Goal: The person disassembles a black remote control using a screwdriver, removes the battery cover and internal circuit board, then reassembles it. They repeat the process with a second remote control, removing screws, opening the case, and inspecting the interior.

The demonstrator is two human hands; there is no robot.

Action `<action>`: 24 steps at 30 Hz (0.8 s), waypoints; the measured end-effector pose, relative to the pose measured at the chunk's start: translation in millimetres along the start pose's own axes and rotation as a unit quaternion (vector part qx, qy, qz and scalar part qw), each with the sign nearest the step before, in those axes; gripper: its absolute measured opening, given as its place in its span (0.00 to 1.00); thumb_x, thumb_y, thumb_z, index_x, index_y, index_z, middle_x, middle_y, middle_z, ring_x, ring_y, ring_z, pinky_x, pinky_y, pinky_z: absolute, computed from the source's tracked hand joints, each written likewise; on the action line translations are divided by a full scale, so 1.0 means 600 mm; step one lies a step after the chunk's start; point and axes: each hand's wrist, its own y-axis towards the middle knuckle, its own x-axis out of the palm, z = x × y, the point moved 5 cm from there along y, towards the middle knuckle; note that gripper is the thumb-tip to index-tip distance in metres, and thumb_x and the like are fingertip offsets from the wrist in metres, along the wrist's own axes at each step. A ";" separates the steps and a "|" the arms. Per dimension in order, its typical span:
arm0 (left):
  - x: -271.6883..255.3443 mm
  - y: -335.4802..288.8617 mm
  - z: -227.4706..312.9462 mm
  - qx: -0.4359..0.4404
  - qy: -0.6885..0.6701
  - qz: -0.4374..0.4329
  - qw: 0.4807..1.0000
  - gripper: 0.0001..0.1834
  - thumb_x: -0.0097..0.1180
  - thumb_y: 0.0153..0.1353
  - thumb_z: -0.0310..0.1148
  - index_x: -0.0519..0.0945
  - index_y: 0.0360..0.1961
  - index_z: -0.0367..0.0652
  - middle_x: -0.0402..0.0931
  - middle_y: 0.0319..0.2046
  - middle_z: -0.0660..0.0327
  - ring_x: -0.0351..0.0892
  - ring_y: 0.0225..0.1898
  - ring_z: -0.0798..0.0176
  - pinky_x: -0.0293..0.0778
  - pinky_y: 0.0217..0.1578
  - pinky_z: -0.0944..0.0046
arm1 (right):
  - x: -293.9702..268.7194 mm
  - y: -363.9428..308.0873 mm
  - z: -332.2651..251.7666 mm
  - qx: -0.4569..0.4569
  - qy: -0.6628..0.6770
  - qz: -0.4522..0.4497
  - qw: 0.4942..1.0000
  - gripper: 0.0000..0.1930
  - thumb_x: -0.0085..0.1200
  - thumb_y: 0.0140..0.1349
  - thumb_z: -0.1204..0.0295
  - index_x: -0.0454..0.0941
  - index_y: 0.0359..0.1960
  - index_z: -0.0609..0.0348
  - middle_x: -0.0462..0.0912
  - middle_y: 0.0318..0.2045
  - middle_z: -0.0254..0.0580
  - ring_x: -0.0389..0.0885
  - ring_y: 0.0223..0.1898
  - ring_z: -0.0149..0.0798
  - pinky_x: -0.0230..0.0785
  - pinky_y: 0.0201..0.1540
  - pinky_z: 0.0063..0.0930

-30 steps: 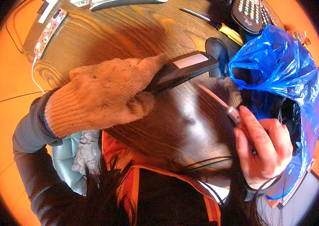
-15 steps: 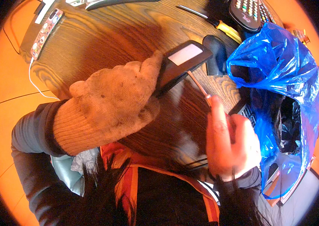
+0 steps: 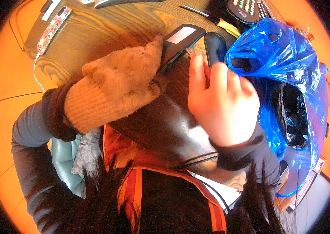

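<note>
My left hand (image 3: pixel 114 84), in a knitted work glove, grips a black handheld device (image 3: pixel 172 50) with a small pale window (image 3: pixel 181 34) on its face. Bare, my right hand (image 3: pixel 227 103) has its fingers closed round a thin metal rod (image 3: pixel 188 51). The rod's tip is at the device's near edge; whether it touches cannot be told. Most of the rod is hidden by the fingers. Just right of the device lies a smooth black rounded piece (image 3: pixel 214 47) on the wooden table (image 3: pixel 133 25).
A crumpled blue plastic bag (image 3: pixel 289 54) stands at the right. Beyond it lie a yellow-handled screwdriver (image 3: pixel 228 27) and a black keypad device (image 3: pixel 244 12). At the far left, a phone in a patterned case (image 3: pixel 55 29) has a white cable (image 3: pixel 35 76) plugged in.
My right hand has moved up and left, close to the device, with the rod. The device and my left hand have shifted slightly up, the device tilting more.
</note>
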 end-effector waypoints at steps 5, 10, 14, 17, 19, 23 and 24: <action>0.000 -0.005 -0.004 0.010 0.005 -0.004 1.000 0.35 0.54 0.55 0.35 0.58 0.62 0.34 0.73 0.42 0.42 0.75 0.46 0.42 0.71 0.48 0.51 | 0.009 0.017 0.056 -0.147 0.101 0.014 0.984 0.19 0.56 0.48 0.73 0.80 0.45 0.51 0.63 0.19 0.32 0.70 0.19 0.31 0.64 0.20 0.27; 0.002 0.006 -0.004 -0.060 -0.024 -0.067 0.996 0.31 0.53 0.57 0.34 0.61 0.61 0.36 0.74 0.41 0.44 0.76 0.44 0.43 0.72 0.46 0.52 | 0.020 0.007 0.084 -0.167 0.150 0.026 0.974 0.12 0.54 0.51 0.70 0.81 0.38 0.50 0.70 0.20 0.33 0.74 0.21 0.32 0.66 0.25 0.27; -0.007 0.001 -0.007 -0.013 -0.044 -0.040 0.998 0.30 0.53 0.58 0.35 0.62 0.61 0.39 0.75 0.41 0.46 0.76 0.44 0.44 0.72 0.45 0.51 | 0.003 0.009 0.103 -0.183 0.163 0.016 0.969 0.20 0.61 0.47 0.70 0.80 0.46 0.43 0.65 0.19 0.29 0.69 0.20 0.30 0.60 0.23 0.26; -0.019 -0.005 -0.011 0.069 -0.032 0.038 0.996 0.24 0.51 0.59 0.36 0.65 0.55 0.36 0.75 0.33 0.50 0.78 0.36 0.50 0.75 0.35 0.55 | -0.031 0.005 0.141 -0.158 0.191 -0.027 0.968 0.20 0.63 0.44 0.74 0.83 0.43 0.46 0.69 0.19 0.29 0.68 0.18 0.32 0.61 0.23 0.26; -0.023 -0.007 -0.014 0.098 -0.018 0.069 0.993 0.22 0.50 0.60 0.36 0.66 0.52 0.34 0.76 0.29 0.53 0.79 0.32 0.53 0.76 0.29 0.58 | -0.047 0.003 0.172 -0.116 0.211 -0.016 0.970 0.22 0.64 0.42 0.79 0.83 0.44 0.51 0.73 0.20 0.32 0.69 0.19 0.34 0.60 0.24 0.26; -0.023 -0.007 -0.020 0.098 0.017 0.000 0.995 0.28 0.52 0.59 0.39 0.64 0.59 0.39 0.76 0.38 0.52 0.77 0.41 0.50 0.74 0.38 0.54 | -0.044 -0.009 0.185 -0.085 0.217 -0.043 0.972 0.22 0.64 0.42 0.80 0.83 0.44 0.53 0.74 0.22 0.34 0.70 0.21 0.35 0.62 0.25 0.27; -0.022 -0.006 -0.022 0.085 0.020 -0.019 0.996 0.29 0.52 0.59 0.40 0.63 0.61 0.41 0.76 0.40 0.51 0.76 0.43 0.49 0.74 0.40 0.52 | -0.042 -0.011 0.181 -0.088 0.225 -0.039 0.969 0.22 0.64 0.42 0.80 0.83 0.44 0.53 0.74 0.22 0.34 0.69 0.21 0.35 0.62 0.25 0.27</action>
